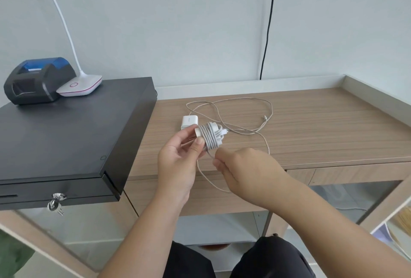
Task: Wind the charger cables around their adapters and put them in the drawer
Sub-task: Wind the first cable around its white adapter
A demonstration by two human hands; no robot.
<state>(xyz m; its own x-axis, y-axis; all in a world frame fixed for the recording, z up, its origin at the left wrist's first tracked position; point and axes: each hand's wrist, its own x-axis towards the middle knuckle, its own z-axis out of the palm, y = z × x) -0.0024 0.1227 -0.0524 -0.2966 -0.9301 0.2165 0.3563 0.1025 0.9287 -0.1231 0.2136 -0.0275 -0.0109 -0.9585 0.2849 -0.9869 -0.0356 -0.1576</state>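
My left hand (pixel 178 162) grips a white adapter (pixel 198 133) with many turns of its white cable (pixel 211 136) wound around it, held above the front of the wooden desk (pixel 311 135). My right hand (pixel 242 171) pinches the loose tail of that cable just below the bundle, and a slack loop hangs down between the hands. A second white adapter (pixel 187 121) lies on the desk behind the bundle. Its long cable (pixel 244 104) sprawls in loose loops to the right, ending in a plug tip (pixel 264 117).
A black cash drawer box (pixel 73 135) with keys (pixel 55 204) in its lock stands at the left. It carries a black and blue receipt printer (pixel 37 79) and a white desk lamp (pixel 80 85). A shut desk drawer front (pixel 355 174) lies under the right edge. A black wire (pixel 269 24) runs down the wall.
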